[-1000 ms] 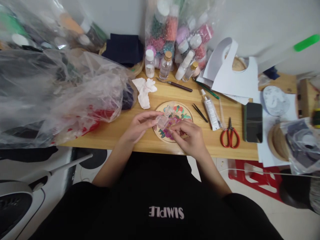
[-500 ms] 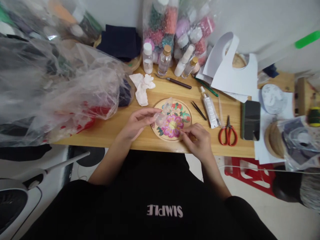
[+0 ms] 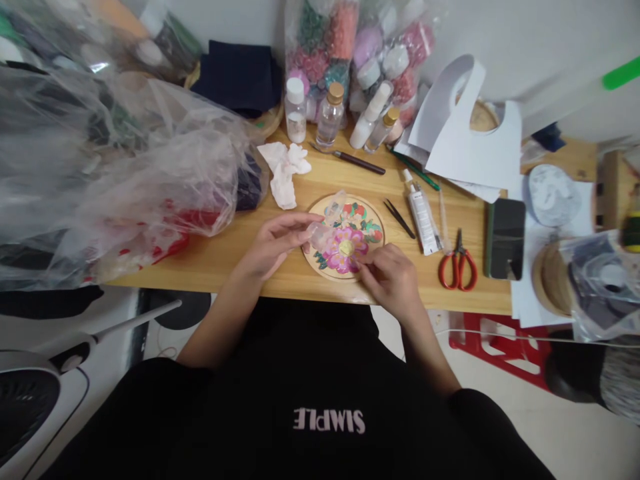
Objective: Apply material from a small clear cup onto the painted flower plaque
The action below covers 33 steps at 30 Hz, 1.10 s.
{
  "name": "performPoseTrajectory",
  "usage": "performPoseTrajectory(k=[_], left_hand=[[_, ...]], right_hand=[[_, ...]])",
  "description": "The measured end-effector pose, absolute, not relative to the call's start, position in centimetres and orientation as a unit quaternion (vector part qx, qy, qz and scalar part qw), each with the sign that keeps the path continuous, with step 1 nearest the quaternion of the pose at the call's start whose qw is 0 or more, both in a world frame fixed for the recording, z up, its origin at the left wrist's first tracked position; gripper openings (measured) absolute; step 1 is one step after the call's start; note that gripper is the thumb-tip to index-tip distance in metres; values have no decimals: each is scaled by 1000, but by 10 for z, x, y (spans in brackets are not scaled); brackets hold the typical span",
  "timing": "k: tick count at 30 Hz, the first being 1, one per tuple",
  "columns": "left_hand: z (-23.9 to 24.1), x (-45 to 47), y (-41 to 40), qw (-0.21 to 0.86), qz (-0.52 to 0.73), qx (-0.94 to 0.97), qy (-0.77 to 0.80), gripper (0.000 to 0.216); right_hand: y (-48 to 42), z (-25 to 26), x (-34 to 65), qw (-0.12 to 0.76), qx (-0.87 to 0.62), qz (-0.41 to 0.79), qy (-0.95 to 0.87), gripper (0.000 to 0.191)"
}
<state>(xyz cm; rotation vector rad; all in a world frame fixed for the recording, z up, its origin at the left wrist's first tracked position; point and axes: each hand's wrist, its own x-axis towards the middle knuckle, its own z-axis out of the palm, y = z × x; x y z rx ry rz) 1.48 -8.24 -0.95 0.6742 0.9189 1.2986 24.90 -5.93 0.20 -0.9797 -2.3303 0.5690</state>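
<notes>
"What's in the left grip [image 3: 280, 247]?"

"A small clear box [image 3: 321, 237], pinched between thumb and fingers, with what looks like its lid tilted up just beyond the fingertips."

"And the right grip [image 3: 390, 273]?"

"Thumb and forefinger are drawn together at the near right edge of a pink flower [image 3: 345, 249]. I can't tell from here if anything tiny is between them."

"Where's that flower, exactly?"

"Between the two grips, on a round wooden board [image 3: 327, 272] lying on the bench [image 3: 215, 257]. The clear box is over the board's left side, right up by the petals."

"What's near the right grip?"

"Black tweezers [image 3: 399, 219] just beyond it, then a white tube [image 3: 423, 220] farther out to the right. Red-handled snips [image 3: 459, 251] lie to its right, and past those a phone [image 3: 505, 239]."

"And by the left?"

"A crumpled tissue [image 3: 285, 180] just beyond it. A big plastic bag [image 3: 150, 167] slumps to its left."
</notes>
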Motion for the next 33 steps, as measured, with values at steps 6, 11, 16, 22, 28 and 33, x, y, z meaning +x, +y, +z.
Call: performPoseTrajectory(k=[6,11,16,22,28,33], left_hand=[[-10,15,-83,650,570,294,406,26],[-10,16,-82,649,572,294,406,25],[-8,16,-82,645,574,293,411,27],[-8,15,-82,642,577,297,409,25],[-7,16,-83,642,569,298,419,25],[-7,16,-83,640,568,301,423,25]], right_hand=[[-59,2,251,270,-372,210,-863,10],[-57,7,253,270,-372,205,-864,12],[-55,22,250,317,-373,192,-851,11],[-54,27,225,358,-329,222,-845,12],[-49,22,210,325,-329,204,-863,15],[-49,22,212,300,-334,216,-867,15]])
